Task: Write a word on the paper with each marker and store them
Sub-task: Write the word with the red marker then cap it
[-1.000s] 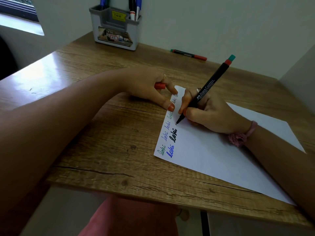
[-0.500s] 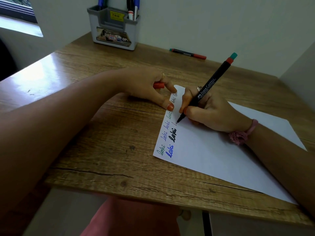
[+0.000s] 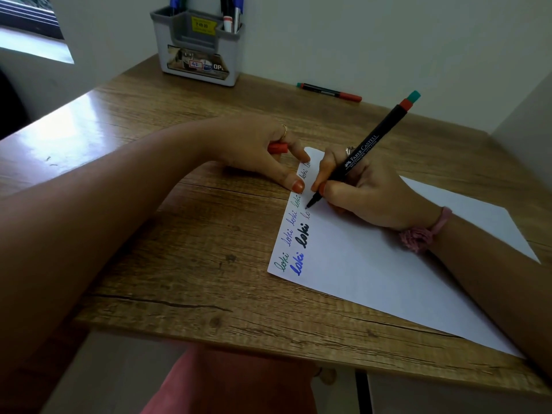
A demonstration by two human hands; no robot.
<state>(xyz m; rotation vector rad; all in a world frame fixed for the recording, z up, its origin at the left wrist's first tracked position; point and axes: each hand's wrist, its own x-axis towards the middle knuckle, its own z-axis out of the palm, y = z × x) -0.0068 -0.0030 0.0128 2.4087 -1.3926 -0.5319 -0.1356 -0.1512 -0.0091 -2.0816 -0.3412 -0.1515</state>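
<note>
Paper [image 3: 373,273] lies flat on the wooden desk [image 3: 179,249], my right hand [image 3: 367,192] resting on it and pinching the black marker [image 3: 363,150], tip touching the sheet. My left hand [image 3: 263,150] curls around the red cap [image 3: 277,147], thumb pressing the paper's edge.

**Marker tip on the paper, cap in the other hand**

The right hand [image 3: 370,192] grips a black marker [image 3: 363,150], tip touching the white paper [image 3: 388,279] beside "loki" words. The left hand [image 3: 263,150], at 9 o'clock, pinches a red cap [image 3: 277,147], thumb on the paper's edge. A pen holder [image 3: 198,52] stands at 11 o'clock on the wooden table [image 3: 179,249], a second marker [image 3: 328,91] at 12.
</note>
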